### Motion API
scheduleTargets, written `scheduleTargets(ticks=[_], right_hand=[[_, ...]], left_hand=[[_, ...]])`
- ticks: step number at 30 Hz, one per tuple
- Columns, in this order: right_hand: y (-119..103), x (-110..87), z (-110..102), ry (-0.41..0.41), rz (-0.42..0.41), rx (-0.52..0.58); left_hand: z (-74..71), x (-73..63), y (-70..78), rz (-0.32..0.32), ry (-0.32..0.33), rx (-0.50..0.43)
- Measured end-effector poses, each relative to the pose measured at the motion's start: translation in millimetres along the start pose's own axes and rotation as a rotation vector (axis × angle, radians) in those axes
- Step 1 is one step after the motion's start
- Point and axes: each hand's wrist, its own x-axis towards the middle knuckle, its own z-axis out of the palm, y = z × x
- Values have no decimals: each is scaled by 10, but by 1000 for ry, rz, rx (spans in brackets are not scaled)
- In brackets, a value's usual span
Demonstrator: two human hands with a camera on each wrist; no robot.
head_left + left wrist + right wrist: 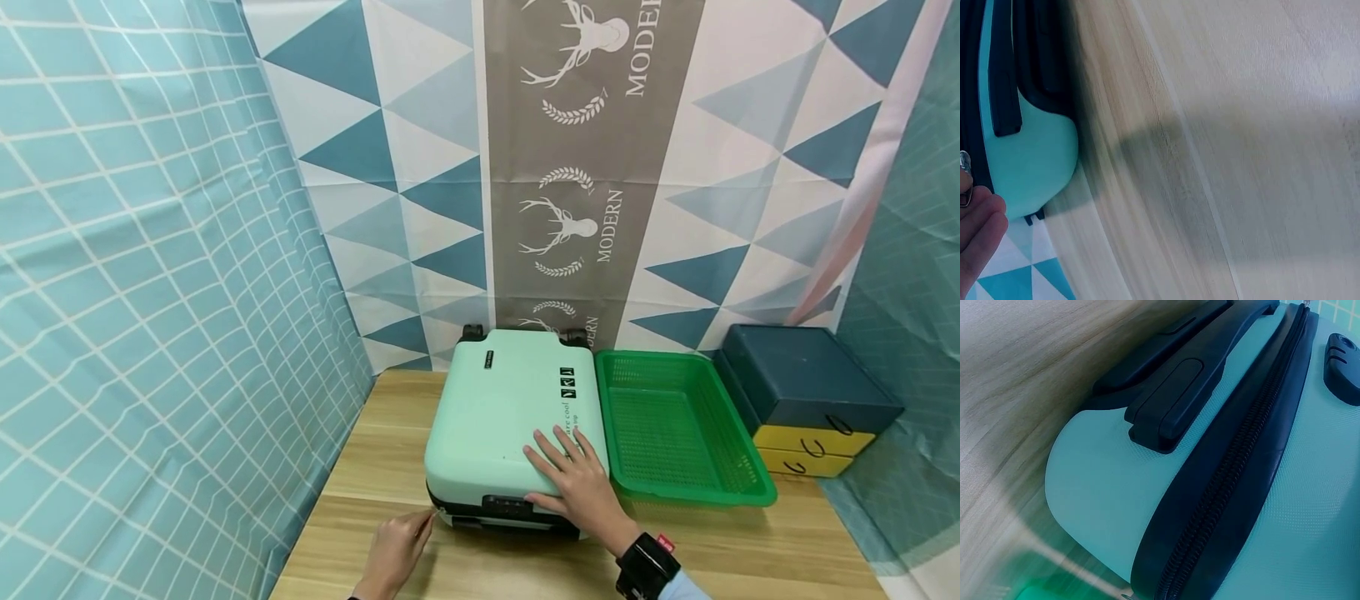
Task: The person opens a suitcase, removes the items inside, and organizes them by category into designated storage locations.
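A mint-green suitcase (498, 417) lies flat on the wooden table, its black carry handle (1175, 394) and combination lock (506, 505) facing the person. At its front left corner, the left hand (395, 546) pinches a metal zipper pull (965, 161), partly cut off by the edge of the left wrist view. The right hand (581, 487) rests with fingers spread on the lid near the front right corner. Along the side runs a black zipper (1229, 481), its teeth meshed where the right wrist view shows them. That view does not show the right hand.
Right of the suitcase, close against it, stands a green plastic basket (693, 497). Beyond it is a dark blue box (813, 375) with yellow drawers (813, 440). A patterned curtain (420, 208) hangs behind, and a blue checked one (150, 292) hangs at the left.
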Motion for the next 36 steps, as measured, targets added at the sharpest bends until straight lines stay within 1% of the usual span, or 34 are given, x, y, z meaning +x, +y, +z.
scheduleTargets(ticks=[2, 4, 6, 10, 13, 17, 23, 26, 28, 30, 32, 33, 36], right_hand=[[-10, 4, 7, 2, 2, 12], [-20, 12, 14, 5, 6, 25], [-26, 19, 21, 4, 9, 35], [-22, 25, 19, -2, 11, 38], [-15, 14, 5, -5, 7, 32], [-26, -5, -6, -5, -2, 23], [-70, 2, 7, -18, 2, 31], [-82, -7, -11, -69, 9, 22], [-75, -9, -43, -96, 5, 22], [-57, -6, -81, -113, 2, 49], [-34, 0, -108, -115, -6, 91], [-22, 9, -114, -107, -9, 121], [12, 31, -122, -119, -15, 202]], left_hand=[[-12, 0, -15, -20, 8, 8], [-25, 9, -37, -26, 17, 8], [-33, 17, -69, -17, 26, 19], [-34, 37, -151, 1, 68, 58], [-21, 49, -213, 0, 78, 79], [7, 55, -281, -30, 48, 75], [59, 73, -377, -115, -10, 79], [62, 88, -381, -133, -49, 80], [49, 101, -361, -153, -96, 73], [33, 117, -332, -167, -137, 68], [20, 125, -309, -171, -159, 64], [13, 120, -300, -171, -163, 63], [-11, 88, -272, -169, -154, 57]])
